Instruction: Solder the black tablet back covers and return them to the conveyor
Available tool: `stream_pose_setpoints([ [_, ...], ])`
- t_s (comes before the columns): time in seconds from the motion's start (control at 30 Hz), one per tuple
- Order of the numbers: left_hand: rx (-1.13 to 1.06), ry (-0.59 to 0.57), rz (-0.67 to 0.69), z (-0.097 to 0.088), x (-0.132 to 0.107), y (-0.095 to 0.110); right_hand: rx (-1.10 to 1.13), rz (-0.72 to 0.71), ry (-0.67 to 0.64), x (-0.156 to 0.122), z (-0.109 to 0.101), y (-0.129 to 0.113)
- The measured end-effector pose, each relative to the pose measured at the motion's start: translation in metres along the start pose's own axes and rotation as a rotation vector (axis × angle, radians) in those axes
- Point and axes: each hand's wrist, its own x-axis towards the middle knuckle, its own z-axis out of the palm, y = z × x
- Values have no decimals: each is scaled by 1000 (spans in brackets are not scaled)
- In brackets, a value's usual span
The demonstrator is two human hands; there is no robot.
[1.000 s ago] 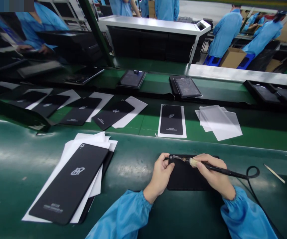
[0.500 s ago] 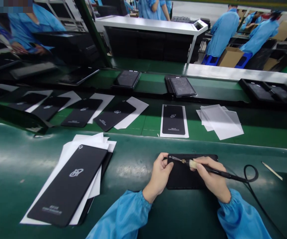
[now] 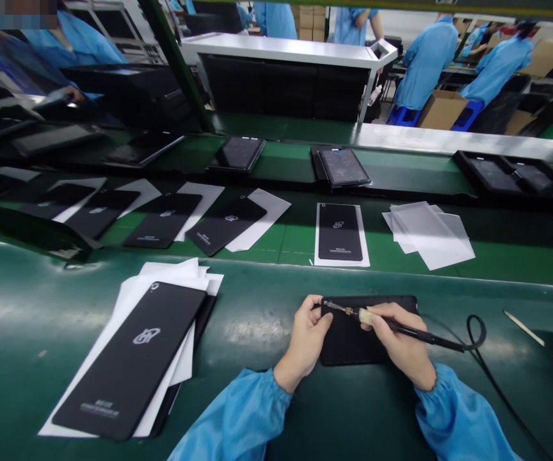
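Note:
In the head view, my left hand (image 3: 306,339) pinches the upper left corner of a black tablet back cover (image 3: 353,346) lying flat on the green bench. A soldering iron (image 3: 401,330) with a pale grip sleeve is held like a pen in my right hand (image 3: 401,339). Its metal tip points left and reaches that same corner, close to my left fingertips; whether it touches is too small to tell. From the iron's rear end a black cable (image 3: 490,371) loops and runs down to the right. Part of the cover is hidden under my right hand.
To the left lies a stack of white sheets with a logo-printed black cover (image 3: 130,358) on top. Several covers on paper (image 3: 340,234) and loose translucent sheets (image 3: 432,234) lie along the belt behind. Tablets (image 3: 342,168) rest farther back. A thin stick (image 3: 523,328) lies at right.
My right hand and the soldering iron have shifted slightly left, and the cable loop with them. Covers on the near belt moved slightly right; tablets behind moved slightly left. People in the background moved.

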Motion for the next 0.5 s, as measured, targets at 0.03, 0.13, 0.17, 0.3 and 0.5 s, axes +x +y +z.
stream_pose_setpoints([
  [0.03,-3,0,0,0,0,-1,19,19,24,-2,0,0],
  [0.13,-8,6,9,0,2,-3,128,119,121,-11,0,1],
  [0.17,-7,9,14,0,2,-4,181,156,142,-15,-1,2],
  [0.3,-4,34,28,0,2,-7,347,244,91,-30,-1,5],
  [0.5,-12,47,28,2,2,-6,40,132,81,-45,3,2],
])
